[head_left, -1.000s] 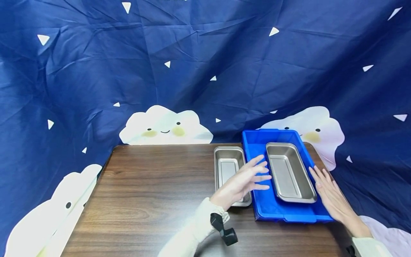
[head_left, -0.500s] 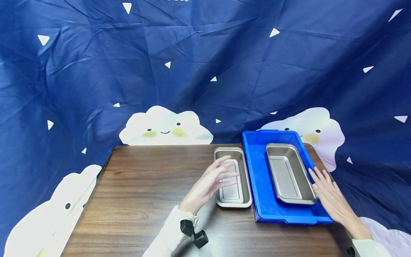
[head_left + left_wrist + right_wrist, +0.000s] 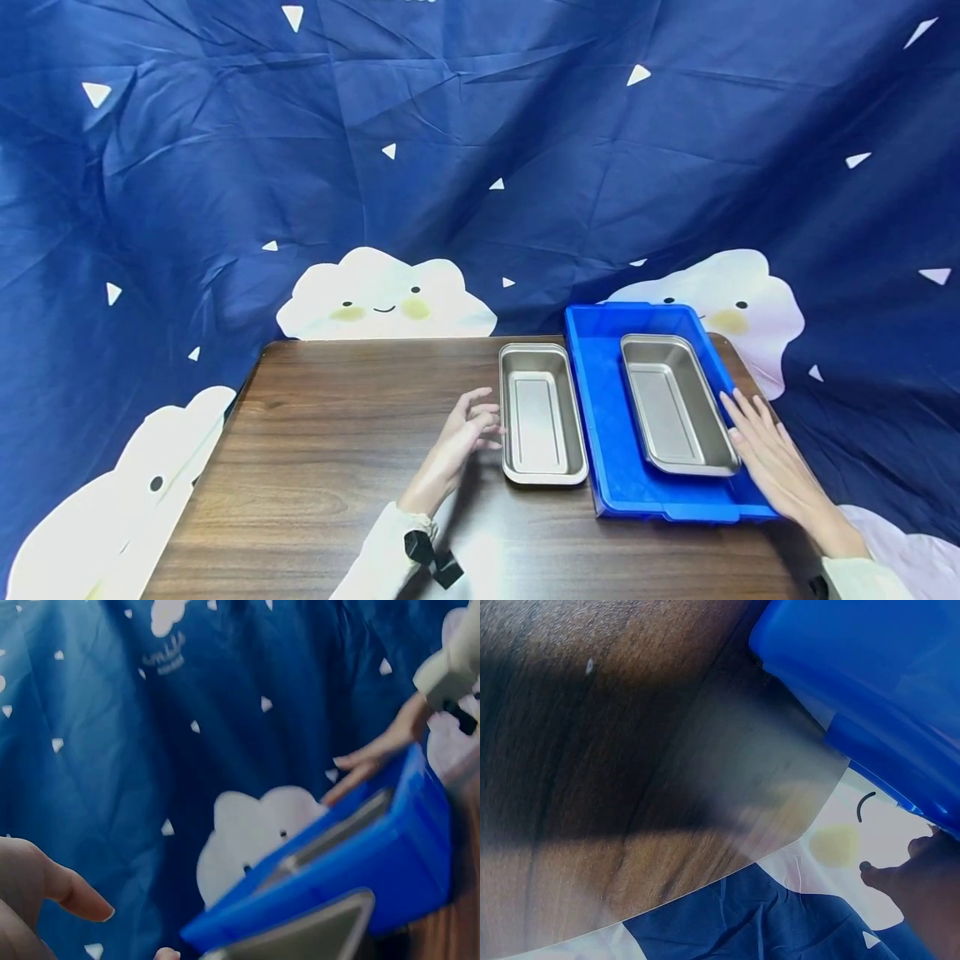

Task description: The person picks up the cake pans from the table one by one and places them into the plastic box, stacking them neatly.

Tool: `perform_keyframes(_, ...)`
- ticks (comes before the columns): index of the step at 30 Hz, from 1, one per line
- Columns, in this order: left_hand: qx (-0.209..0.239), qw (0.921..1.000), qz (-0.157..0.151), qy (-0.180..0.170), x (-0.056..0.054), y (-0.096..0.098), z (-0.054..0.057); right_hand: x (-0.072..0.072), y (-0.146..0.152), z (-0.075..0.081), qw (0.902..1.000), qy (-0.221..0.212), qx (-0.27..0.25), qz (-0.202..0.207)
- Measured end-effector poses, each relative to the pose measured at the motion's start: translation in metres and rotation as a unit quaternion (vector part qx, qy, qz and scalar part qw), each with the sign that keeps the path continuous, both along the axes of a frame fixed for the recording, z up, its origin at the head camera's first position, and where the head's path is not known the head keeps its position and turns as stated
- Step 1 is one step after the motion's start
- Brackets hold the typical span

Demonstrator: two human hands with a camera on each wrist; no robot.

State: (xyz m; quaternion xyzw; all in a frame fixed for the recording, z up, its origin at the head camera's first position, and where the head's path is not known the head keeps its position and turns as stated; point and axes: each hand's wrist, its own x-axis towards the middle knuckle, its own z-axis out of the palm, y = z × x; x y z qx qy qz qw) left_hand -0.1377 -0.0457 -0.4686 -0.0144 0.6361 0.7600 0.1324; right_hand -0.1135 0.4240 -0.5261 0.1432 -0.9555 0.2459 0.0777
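Observation:
My left hand (image 3: 456,442) hovers with loosely bent fingers at the left rim of a metal loaf pan (image 3: 534,417) that stands on the table. In the left wrist view its thumb and a fingertip show near the corner of that loaf pan (image 3: 315,934). A second loaf pan (image 3: 671,408) lies slightly turned inside a blue plastic tray (image 3: 611,467) on the right. My right hand (image 3: 772,458) rests with straight fingers along the right rim of this tray, beside the pan. The right wrist view shows the blue tray (image 3: 870,667) and part of the right hand (image 3: 922,885).
The brown wooden table (image 3: 360,433) ends at a dark blue cloth backdrop (image 3: 450,167) printed with clouds and white triangles. The metal pan on the table stands close against the tray's left side. A black strap (image 3: 431,558) circles the left wrist.
My left hand has moved left, from over the blue tray, across the loaf pan on the table, to that pan's left side. The right hand and both pans have stayed in place.

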Motion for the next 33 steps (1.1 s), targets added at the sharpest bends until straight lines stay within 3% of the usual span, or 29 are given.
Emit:
perform_keyframes(8, -0.04, 0.998, 0.041, -0.025, 0.0, 0.001, -0.033, 0.0, 0.0, 0.001, 0.9999, -0.017, 0.0, -0.004)
perform_keyframes(14, -0.057, 0.9969, 0.038, -0.039, 0.003, 0.004, -0.055, 0.001, 0.0, 0.0, 1.0, -0.008, 0.0, -0.001)
perform_keyframes(25, -0.034, 0.9981, -0.022, -0.047, 0.01, 0.01, -0.073, 0.0, -0.001, 0.0, 1.0, -0.003, -0.002, -0.001)
perform_keyframes(33, 0.008, 0.9975, -0.03, -0.064, 0.009, 0.013, -0.08, 0.0, -0.001, 0.001, 1.0, -0.006, -0.005, -0.001)
